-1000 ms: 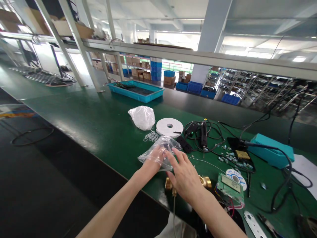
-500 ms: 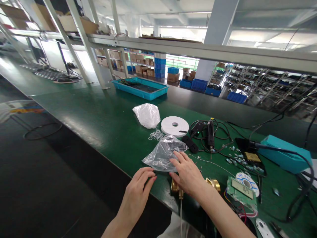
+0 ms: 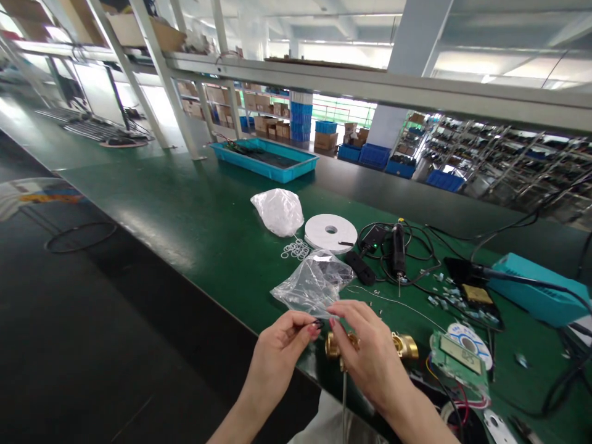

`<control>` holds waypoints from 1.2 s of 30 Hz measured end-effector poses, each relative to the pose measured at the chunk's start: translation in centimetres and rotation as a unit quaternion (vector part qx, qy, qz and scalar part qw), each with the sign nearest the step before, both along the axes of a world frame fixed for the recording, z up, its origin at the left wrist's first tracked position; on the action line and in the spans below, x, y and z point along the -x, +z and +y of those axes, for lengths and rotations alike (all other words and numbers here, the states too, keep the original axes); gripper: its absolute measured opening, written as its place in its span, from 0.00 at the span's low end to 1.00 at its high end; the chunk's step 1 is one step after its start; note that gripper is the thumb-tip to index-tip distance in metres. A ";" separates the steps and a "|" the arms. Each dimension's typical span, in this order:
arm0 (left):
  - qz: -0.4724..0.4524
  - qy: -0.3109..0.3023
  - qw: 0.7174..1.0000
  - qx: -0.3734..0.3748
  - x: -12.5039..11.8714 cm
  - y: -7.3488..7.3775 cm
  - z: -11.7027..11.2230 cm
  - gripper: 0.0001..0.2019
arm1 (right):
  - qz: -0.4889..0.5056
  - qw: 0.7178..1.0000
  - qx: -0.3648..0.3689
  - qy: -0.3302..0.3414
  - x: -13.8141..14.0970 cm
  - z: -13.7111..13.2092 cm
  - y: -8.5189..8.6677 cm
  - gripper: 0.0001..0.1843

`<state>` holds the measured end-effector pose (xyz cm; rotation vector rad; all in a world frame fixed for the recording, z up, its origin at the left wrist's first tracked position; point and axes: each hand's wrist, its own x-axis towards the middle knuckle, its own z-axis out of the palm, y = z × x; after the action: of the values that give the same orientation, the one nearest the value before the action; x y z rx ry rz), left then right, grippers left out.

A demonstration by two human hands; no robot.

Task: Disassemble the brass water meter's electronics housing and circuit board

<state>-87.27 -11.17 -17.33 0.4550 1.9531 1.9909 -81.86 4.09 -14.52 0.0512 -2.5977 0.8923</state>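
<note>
Between the thumb and fingertips of my left hand (image 3: 282,348) is a small black ring (image 3: 319,324), mostly covered by the fingers. My right hand (image 3: 367,345) is just to its right, thumb and fingers apart, the fingertips touching the near edge of a clear plastic bag (image 3: 303,287). Dark items show through the bag's far end. Under and beside my right hand lies a brass threaded fitting (image 3: 332,346), partly hidden, with a thin cable (image 3: 345,401) running down from it. Its other brass end (image 3: 406,346) shows right of the hand.
Beyond the bag are white rings (image 3: 296,249), a white bag (image 3: 279,213) and a white tape roll (image 3: 330,232). A black electric screwdriver (image 3: 398,253), solder spool (image 3: 469,345) and circuit board with display (image 3: 459,357) lie rightward. A blue tray (image 3: 266,161) stands farther back.
My left hand has moved right and up and now pinches the small black ring. My right hand has shifted off the bag's middle to its near edge, and the bag's near edge has changed shape.
</note>
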 end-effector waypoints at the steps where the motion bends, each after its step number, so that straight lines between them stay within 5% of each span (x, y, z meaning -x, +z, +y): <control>1: -0.027 -0.004 1.000 -0.016 -0.1 0.1 0.2 0.08 | 0.002 0.999 0.034 0.002 -0.5 -0.2 0.0 0.09; 9: -0.123 -0.024 0.988 -0.095 -1.5 1.2 0.8 0.09 | -0.026 0.986 0.160 -0.044 -1.9 -0.6 -0.6 0.05; 22: -0.147 -0.014 0.980 -0.131 -2.8 0.7 1.5 0.07 | -0.042 0.973 0.210 -0.086 -4.4 -0.5 -0.1 0.08; 31: -0.152 -0.036 0.978 -0.139 -3.8 1.6 2.3 0.07 | -0.133 0.941 0.308 -0.039 -5.3 0.2 0.7 0.10; 34: -0.129 -0.014 0.984 -0.124 -3.9 1.4 2.2 0.06 | -0.136 0.949 0.282 -0.045 -6.0 2.0 1.4 0.09; 36: -0.114 0.007 0.988 -0.107 -3.9 1.2 2.1 0.06 | -0.107 0.973 0.196 -0.052 -6.3 3.9 1.7 0.08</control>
<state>-83.42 -9.04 -16.11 0.2492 1.6183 2.1655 -75.53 8.00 -12.84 -0.3020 -2.5312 1.4186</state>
